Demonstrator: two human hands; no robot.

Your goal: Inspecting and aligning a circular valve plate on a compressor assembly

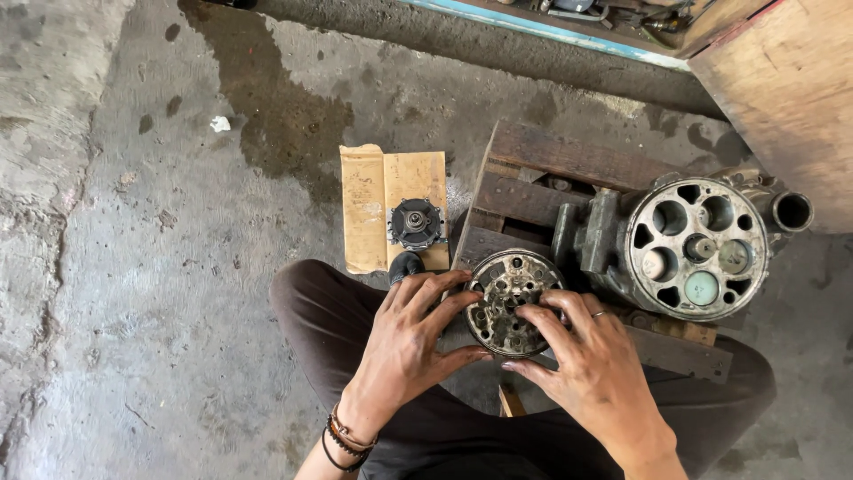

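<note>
I hold a round, grimy grey metal valve plate (511, 300), pierced with many small holes and caked in dark oil, flat and face-up over my lap. It sits at the near edge of the wooden pallet, just beside the cylinder block, its left and right rims under my fingertips.

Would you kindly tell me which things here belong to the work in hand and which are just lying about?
In hand:
- round perforated metal plate, held by left hand and right hand
- cylinder block beside it
- wooden pallet underneath

Lying about:
- small black round part on cardboard
- wooden box
</note>
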